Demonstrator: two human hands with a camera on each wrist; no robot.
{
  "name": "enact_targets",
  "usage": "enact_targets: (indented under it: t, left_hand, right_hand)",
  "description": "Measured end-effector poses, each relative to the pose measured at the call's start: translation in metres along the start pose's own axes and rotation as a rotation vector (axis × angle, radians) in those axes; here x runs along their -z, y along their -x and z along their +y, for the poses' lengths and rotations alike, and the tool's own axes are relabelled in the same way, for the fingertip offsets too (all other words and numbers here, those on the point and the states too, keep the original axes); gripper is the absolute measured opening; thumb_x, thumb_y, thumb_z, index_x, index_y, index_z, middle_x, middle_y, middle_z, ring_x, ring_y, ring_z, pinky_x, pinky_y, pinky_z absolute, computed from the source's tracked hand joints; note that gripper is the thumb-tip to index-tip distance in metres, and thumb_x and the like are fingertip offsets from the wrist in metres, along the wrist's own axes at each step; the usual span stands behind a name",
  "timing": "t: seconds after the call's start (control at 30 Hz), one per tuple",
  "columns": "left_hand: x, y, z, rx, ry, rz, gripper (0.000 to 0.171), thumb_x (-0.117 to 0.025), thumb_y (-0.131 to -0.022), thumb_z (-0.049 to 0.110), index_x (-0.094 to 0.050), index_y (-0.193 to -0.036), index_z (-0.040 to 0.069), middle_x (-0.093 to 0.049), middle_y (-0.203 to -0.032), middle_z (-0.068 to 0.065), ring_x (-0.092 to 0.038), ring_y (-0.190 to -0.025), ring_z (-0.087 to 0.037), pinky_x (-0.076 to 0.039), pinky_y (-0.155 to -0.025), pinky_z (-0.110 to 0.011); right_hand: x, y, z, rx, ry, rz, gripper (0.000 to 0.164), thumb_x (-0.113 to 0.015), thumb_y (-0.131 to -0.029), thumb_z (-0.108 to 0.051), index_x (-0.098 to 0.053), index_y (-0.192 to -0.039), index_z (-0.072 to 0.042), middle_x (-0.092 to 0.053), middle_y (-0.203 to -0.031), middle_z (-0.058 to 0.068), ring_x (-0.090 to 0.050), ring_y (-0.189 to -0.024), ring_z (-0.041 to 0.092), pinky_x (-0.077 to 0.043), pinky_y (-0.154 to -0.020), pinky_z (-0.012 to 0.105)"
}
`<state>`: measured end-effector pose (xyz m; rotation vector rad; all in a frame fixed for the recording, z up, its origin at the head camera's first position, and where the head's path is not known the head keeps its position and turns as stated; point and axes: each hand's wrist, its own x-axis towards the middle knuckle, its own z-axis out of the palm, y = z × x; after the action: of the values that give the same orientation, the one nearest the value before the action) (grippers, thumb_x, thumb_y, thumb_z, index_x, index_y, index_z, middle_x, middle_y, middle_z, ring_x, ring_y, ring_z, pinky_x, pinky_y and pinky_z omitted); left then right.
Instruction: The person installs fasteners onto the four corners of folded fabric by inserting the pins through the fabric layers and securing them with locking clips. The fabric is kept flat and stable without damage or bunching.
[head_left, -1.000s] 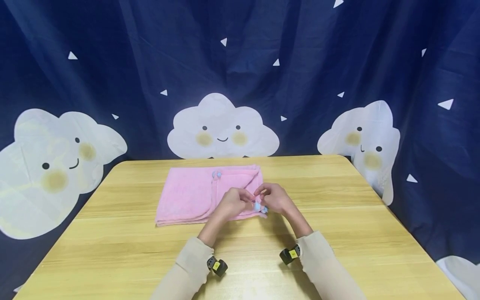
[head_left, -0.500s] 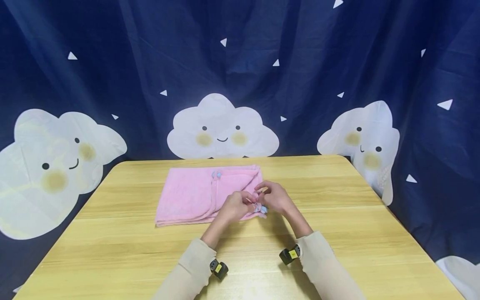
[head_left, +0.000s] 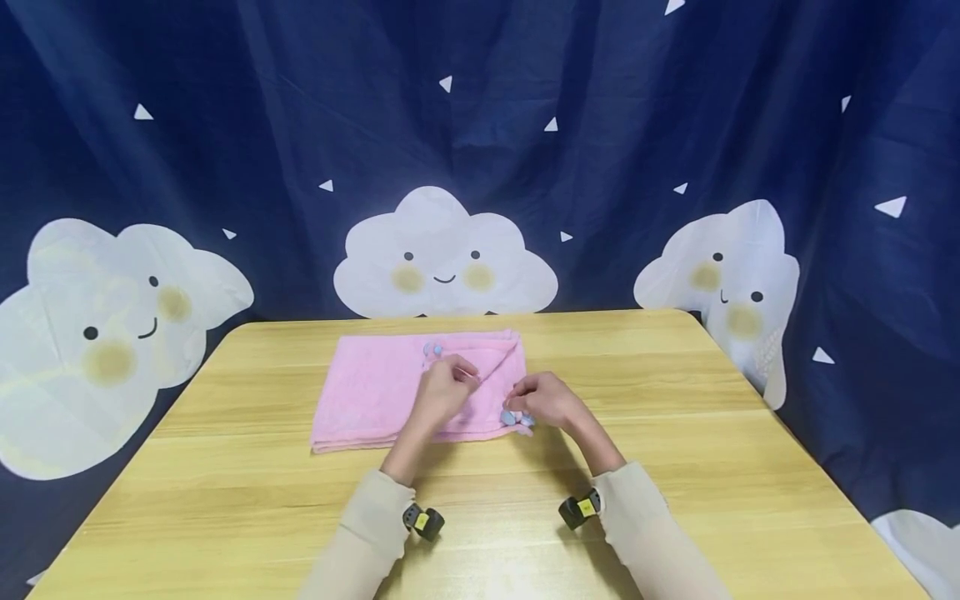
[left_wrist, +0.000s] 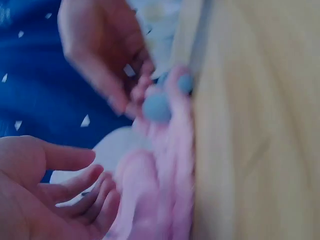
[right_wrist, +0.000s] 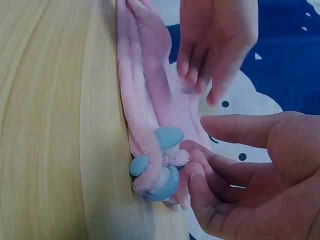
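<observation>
A folded pink plush blanket point(head_left: 375, 383) lies on the table. At its near right corner, rounded blue knobs point(right_wrist: 170, 187) poke out around a twisted plush strip point(right_wrist: 152, 155). My right hand point(head_left: 546, 397) is at this corner. In the right wrist view its curled fingertips rest against a small pink tab point(right_wrist: 176, 158), while the thumb stands apart from them. Over the middle of the blanket, my left hand point(head_left: 444, 387) hovers with loosely bent fingers and nothing between them. Two more small blue knobs point(head_left: 438, 350) show near the blanket's far edge.
A light wooden table point(head_left: 247, 517) carries the blanket. Behind it hangs a dark blue curtain point(head_left: 480, 142) printed with white clouds and triangles. A black camera point(head_left: 423, 522) sits at my left wrist, another camera point(head_left: 579, 510) at my right.
My left hand has come away from the knobbed corner, moving left and up over the blanket. The right hand stays at the corner, its fingers slightly shifted, and the blue knobs are less covered.
</observation>
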<state>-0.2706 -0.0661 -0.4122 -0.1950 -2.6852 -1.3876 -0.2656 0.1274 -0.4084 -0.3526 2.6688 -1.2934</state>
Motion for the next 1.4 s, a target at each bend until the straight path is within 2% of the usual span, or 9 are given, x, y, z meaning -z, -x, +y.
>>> enact_targets:
  t: [0.13, 0.37, 0.5, 0.6, 0.73, 0.87, 1.07, 1.27, 1.4]
  left_hand:
    - [0.022, -0.005, -0.014, 0.038, 0.005, 0.083, 0.029, -0.070, -0.085, 0.014, -0.065, -0.112, 0.004, -0.061, -0.106, -0.016, -0.055, -0.097, -0.029, -0.045, -0.088, -0.047]
    - [0.035, -0.011, -0.036, 0.217, 0.195, -0.019, 0.064, -0.064, -0.092, 0.023, -0.031, -0.143, 0.004, -0.037, -0.141, -0.028, -0.035, -0.129, -0.039, -0.027, -0.109, -0.052]
    - [0.034, -0.017, -0.042, 0.291, 0.338, 0.010, 0.075, -0.066, -0.090, 0.017, -0.019, -0.148, 0.006, -0.041, -0.135, -0.027, -0.056, -0.075, -0.017, -0.052, -0.067, -0.029]
    - [0.034, -0.019, -0.044, 0.314, 0.429, 0.025, 0.081, -0.067, -0.084, 0.008, -0.019, -0.149, 0.006, -0.037, -0.136, -0.024, -0.041, -0.052, -0.005, -0.036, -0.041, -0.017]
    - [0.035, -0.017, -0.040, 0.339, 0.521, -0.029, 0.094, -0.069, -0.077, -0.002, -0.014, -0.152, 0.007, -0.034, -0.140, -0.024, -0.043, -0.050, -0.004, -0.034, -0.038, -0.016]
    - [0.033, -0.013, -0.030, 0.302, 0.524, -0.143, 0.106, -0.072, -0.071, -0.007, -0.008, -0.155, 0.010, -0.046, -0.132, -0.026, -0.041, -0.046, -0.006, -0.035, -0.039, -0.018]
    - [0.021, -0.007, -0.019, 0.163, 0.410, -0.309, 0.107, -0.070, -0.061, -0.015, -0.019, -0.152, 0.002, -0.052, -0.124, -0.026, -0.055, -0.071, -0.017, -0.048, -0.054, -0.023]
    - [0.007, -0.002, -0.012, 0.084, 0.210, -0.358, 0.091, -0.069, -0.053, -0.014, -0.043, -0.140, -0.002, -0.055, -0.122, -0.017, -0.052, -0.100, -0.025, -0.052, -0.070, -0.029]
    - [0.002, -0.003, -0.010, 0.088, 0.228, -0.389, 0.075, -0.070, -0.057, -0.013, -0.051, -0.129, -0.002, -0.059, -0.111, -0.016, -0.056, -0.097, -0.027, -0.054, -0.075, -0.035]
  right_hand:
    - [-0.001, -0.001, 0.001, -0.013, -0.011, -0.005, 0.008, -0.070, -0.085, -0.012, -0.073, -0.088, -0.006, -0.066, -0.106, 0.008, -0.056, -0.092, 0.019, -0.048, -0.074, 0.031]
    - [0.000, 0.000, 0.001, -0.015, -0.050, -0.020, 0.009, -0.064, -0.088, -0.011, -0.070, -0.086, -0.004, -0.065, -0.109, 0.010, -0.055, -0.085, 0.018, -0.043, -0.061, 0.026]
    - [0.000, -0.001, 0.001, -0.013, -0.071, -0.028, 0.011, -0.062, -0.089, -0.010, -0.068, -0.086, -0.003, -0.064, -0.106, 0.010, -0.052, -0.078, 0.017, -0.039, -0.057, 0.025]
    - [0.000, -0.001, 0.001, -0.011, -0.070, -0.026, 0.011, -0.062, -0.090, -0.011, -0.068, -0.088, -0.002, -0.063, -0.099, 0.008, -0.052, -0.078, 0.017, -0.040, -0.060, 0.025]
    - [0.000, -0.001, 0.000, -0.014, -0.057, -0.026, 0.012, -0.062, -0.091, -0.012, -0.068, -0.089, -0.002, -0.061, -0.088, 0.006, -0.052, -0.075, 0.017, -0.041, -0.062, 0.027]
    - [0.000, 0.000, 0.000, -0.012, -0.043, -0.027, 0.013, -0.062, -0.091, -0.013, -0.068, -0.086, -0.002, -0.059, -0.076, 0.004, -0.049, -0.068, 0.015, -0.039, -0.059, 0.026]
    - [0.000, 0.000, 0.000, 0.004, -0.041, -0.016, 0.018, -0.060, -0.089, -0.010, -0.064, -0.074, -0.001, -0.055, -0.066, 0.006, -0.046, -0.061, 0.014, -0.036, -0.055, 0.026]
    - [0.000, 0.000, 0.002, -0.001, -0.013, -0.010, 0.018, -0.057, -0.091, -0.008, -0.063, -0.076, 0.001, -0.058, -0.076, 0.006, -0.050, -0.068, 0.017, -0.040, -0.063, 0.028]
    - [0.001, 0.000, 0.003, 0.012, 0.012, -0.018, 0.013, -0.061, -0.090, -0.008, -0.069, -0.094, 0.001, -0.060, -0.079, 0.007, -0.052, -0.070, 0.017, -0.043, -0.062, 0.028]
